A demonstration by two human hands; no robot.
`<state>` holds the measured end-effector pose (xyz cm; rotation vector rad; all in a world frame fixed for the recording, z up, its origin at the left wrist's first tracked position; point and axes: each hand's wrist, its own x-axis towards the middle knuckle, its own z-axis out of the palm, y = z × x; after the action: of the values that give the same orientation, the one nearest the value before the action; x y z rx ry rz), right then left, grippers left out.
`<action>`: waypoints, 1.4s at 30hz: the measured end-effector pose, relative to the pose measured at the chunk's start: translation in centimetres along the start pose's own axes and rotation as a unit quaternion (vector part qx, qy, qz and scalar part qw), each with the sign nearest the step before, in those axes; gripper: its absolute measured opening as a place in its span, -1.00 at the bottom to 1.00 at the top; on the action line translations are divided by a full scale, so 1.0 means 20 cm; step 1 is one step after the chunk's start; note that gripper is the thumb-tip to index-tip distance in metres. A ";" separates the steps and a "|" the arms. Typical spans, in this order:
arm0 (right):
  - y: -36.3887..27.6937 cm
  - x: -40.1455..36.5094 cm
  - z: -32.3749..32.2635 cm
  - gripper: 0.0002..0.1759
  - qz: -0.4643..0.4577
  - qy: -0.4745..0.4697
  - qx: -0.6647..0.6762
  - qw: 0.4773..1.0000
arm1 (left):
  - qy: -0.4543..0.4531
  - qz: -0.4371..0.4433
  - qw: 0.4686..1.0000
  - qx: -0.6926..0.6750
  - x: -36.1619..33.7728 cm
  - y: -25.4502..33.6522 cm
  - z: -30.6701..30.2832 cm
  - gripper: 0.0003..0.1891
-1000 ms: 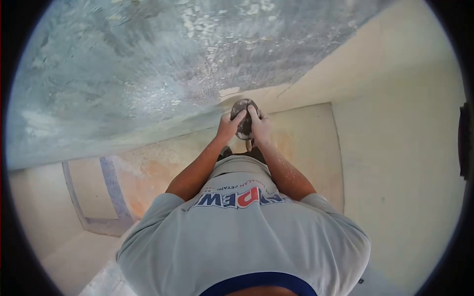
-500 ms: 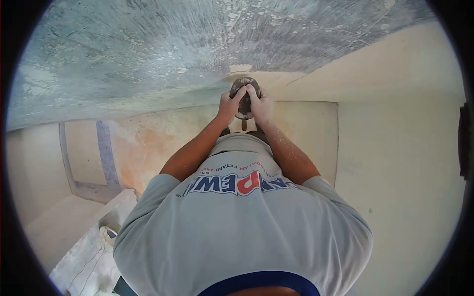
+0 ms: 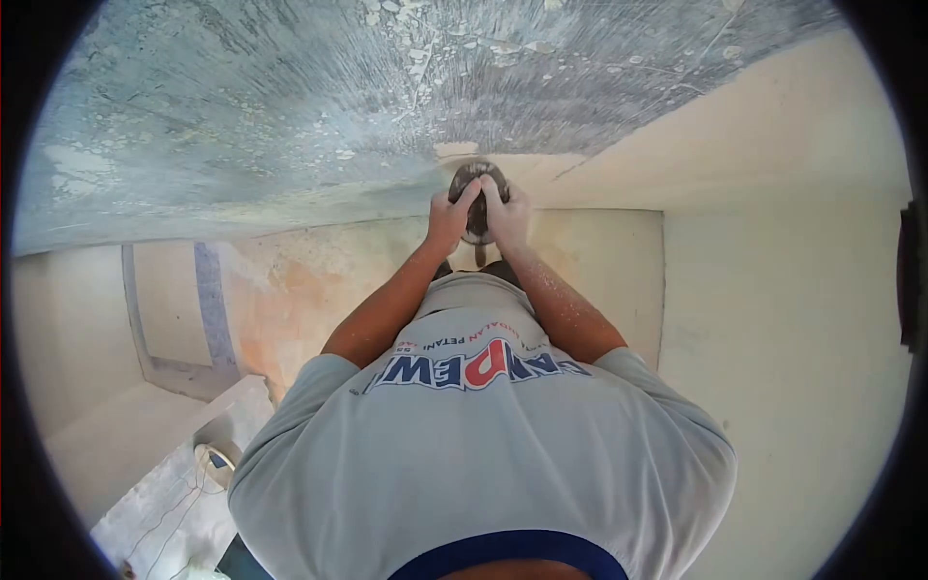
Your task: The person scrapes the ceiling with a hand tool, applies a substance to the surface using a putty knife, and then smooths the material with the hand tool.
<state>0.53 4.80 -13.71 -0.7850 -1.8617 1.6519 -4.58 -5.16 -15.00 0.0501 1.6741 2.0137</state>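
Both of my hands grip a dark oval tool with pale smears, held in front of my body near the wall. My left hand [image 3: 448, 217] wraps the left side of the dark oval tool [image 3: 477, 203], thumb on its top face. On the opposite side, my right hand [image 3: 507, 213] holds it, its thumb close to the other one. White dust covers my right hand and forearm. The mottled blue-grey wall [image 3: 290, 116] rises just beyond the tool, with a pale patch [image 3: 457, 150] above it. The tool's underside is hidden.
At the lower left, a round pale object [image 3: 215, 462] with thin wires sits on a whitish surface [image 3: 169, 522]. A framed pale panel [image 3: 172, 300] stands at the left. A plain pale wall [image 3: 773, 367] runs along the right, with a dark object [image 3: 909, 278] at its edge.
The tool and both hands appear slightly lower in the view. The wall and surroundings have also shifted a little as the view moved. My grip looks the same.
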 end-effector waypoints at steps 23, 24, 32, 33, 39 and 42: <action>-0.13 -0.01 0.03 -0.65 0.012 -0.038 0.016 0.999 | 0.052 0.043 0.998 0.014 -0.04 0.10 -0.02 -0.63; -0.16 0.02 0.05 -0.65 0.000 -0.038 0.041 0.998 | 0.047 0.054 0.997 0.013 -0.02 0.12 -0.01 -0.63; 0.08 0.06 0.06 -0.63 0.003 -0.045 0.039 0.998 | 0.032 0.079 0.996 0.039 0.02 0.05 -0.03 -0.58; -0.03 0.04 0.05 -0.60 0.005 -0.055 0.024 0.998 | 0.023 0.071 0.997 0.034 -0.04 0.17 -0.02 -0.63; -0.02 0.05 0.04 -0.60 0.002 -0.051 -0.012 0.999 | 0.036 0.084 0.994 0.063 0.00 0.10 -0.01 -0.61; -0.06 0.01 0.03 -0.60 0.015 -0.045 0.030 0.998 | 0.042 0.091 0.992 0.072 -0.01 0.09 -0.01 -0.59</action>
<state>-0.05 4.43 -12.54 -0.7283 -1.8592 1.7812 -5.18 -5.61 -13.41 0.1757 1.9282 2.0474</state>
